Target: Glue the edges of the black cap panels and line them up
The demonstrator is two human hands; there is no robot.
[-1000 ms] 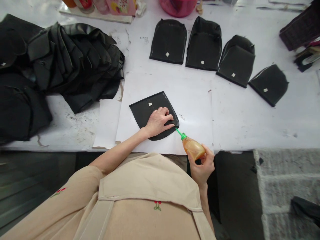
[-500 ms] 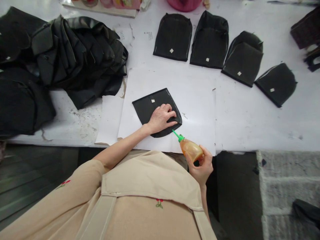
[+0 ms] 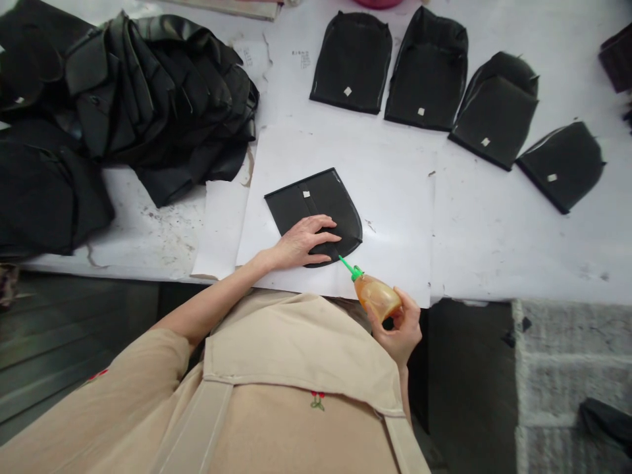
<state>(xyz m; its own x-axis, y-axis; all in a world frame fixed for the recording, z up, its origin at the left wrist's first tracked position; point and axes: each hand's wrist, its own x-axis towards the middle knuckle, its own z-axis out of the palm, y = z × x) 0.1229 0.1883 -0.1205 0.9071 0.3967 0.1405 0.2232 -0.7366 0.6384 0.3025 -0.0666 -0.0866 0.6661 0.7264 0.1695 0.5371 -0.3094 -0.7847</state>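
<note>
Under my left hand (image 3: 309, 242) lies a black pocket-shaped piece (image 3: 340, 201) with a small white square tag (image 3: 307, 194) near its straight edge. The fingers of that hand are spread flat on it, close to its curved edge. My right hand (image 3: 399, 329) is closed around a squeeze bottle (image 3: 378, 296) of amber liquid, probably glue. The bottle is tilted, and its green nozzle (image 3: 349, 264) points at the curved edge nearest me. Whether the tip touches the piece I cannot tell.
Several similar black pieces (image 3: 351, 62) lie in an arc at the back right, each with a white tag. A large heap of black pieces (image 3: 168, 99) covers the left of the white-covered table (image 3: 494, 243). Grey woven material (image 3: 567, 355) is at the lower right.
My left hand has shifted left and down over the piece, its fingers now spread flatter, uncovering the right curved edge. The right hand and bottle stay nearly in place. The view has shifted slightly.
</note>
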